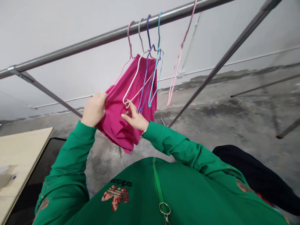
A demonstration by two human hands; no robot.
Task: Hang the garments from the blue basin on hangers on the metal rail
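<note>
A bright pink garment (124, 75) hangs from the rail on a pink wire hanger (130, 43). My left hand (94, 109) is closed on the garment's left edge, pulling the cloth outward. In front of the cloth is my right hand (136, 118), thumb and forefinger apart, with its forefinger at the lower corner of a white hanger (133, 79). Its other fingers are partly hidden. Close to that hand hang a purple hanger (144, 79) and a light blue hanger (153, 81), both bare.
The metal rail (93, 43) runs across the top, with slanted legs at left and right. Another pink hanger (176, 70) hangs farther right. At lower left stands a pale wooden table (21, 144); dark cloth (251, 175) lies at lower right. Behind is a white wall.
</note>
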